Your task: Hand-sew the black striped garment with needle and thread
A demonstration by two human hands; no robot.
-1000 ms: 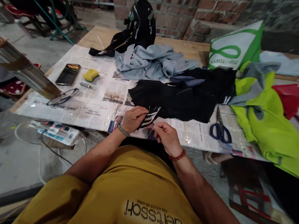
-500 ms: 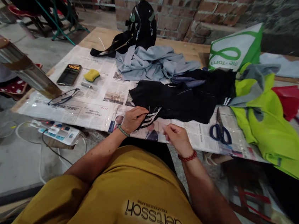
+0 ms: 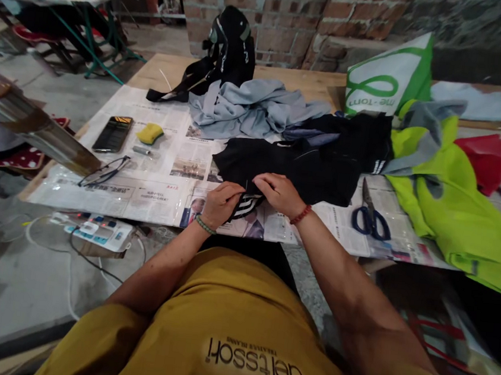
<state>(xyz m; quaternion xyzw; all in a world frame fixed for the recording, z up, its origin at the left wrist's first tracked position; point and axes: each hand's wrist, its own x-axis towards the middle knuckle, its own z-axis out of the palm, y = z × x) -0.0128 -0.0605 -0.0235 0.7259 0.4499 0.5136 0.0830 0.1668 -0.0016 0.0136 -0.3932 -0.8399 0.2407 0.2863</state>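
My left hand (image 3: 222,204), wearing a green bead bracelet, pinches the edge of a black garment (image 3: 286,164) where white stripes show. A thin, light, needle-like sliver stands up from the cloth just beyond those fingertips. Close beside it, my right hand (image 3: 280,193) with a red bracelet has thumb and forefinger pressed together over the striped part. Whatever lies between the right fingertips is too small to make out. Blue-handled scissors (image 3: 369,218) lie to the right of the black cloth.
Newspaper covers the table (image 3: 151,192). On it are a phone (image 3: 113,134), yellow sponge (image 3: 149,133), eyeglasses (image 3: 104,172), crumpled grey cloth (image 3: 259,108) and a neon-yellow garment (image 3: 450,202). A black bag (image 3: 234,45) and green-white bag (image 3: 384,82) stand behind. A power strip (image 3: 102,230) sits below the edge.
My right hand has moved left and away from me, from over the newspaper to the striped cloth beside my left hand. My left hand keeps its pinch on the garment.
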